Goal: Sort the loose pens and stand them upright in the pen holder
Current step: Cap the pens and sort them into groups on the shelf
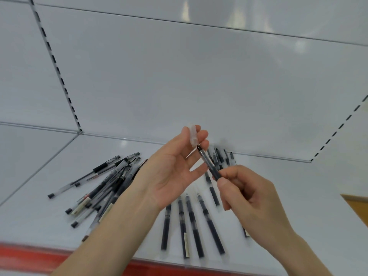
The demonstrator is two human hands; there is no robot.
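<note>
— Where is the pen in work?

— A dark pen is held above the white shelf, tilted, its tip up and to the left. The right hand has it by the lower barrel, thumb and fingers clamped on it.

— And the cap?

— A clear cap stands nearly upright just above the pen tip, touching or almost touching it; I cannot tell which. The left hand pinches it between thumb and the upper fingers. Its palm faces the viewer, and the lower fingers are spread apart.

— The other pens?

— Three groups lie flat on the shelf. A loose heap is on the left, crossing one another, several with black caps. A row of dark pens lies side by side below the hands, near the front edge. A third cluster lies behind the right hand, partly hidden.

— Surroundings?

— A red strip runs along the shelf front. White back panels with slotted uprights rise behind. A tan surface shows at the right edge.
</note>
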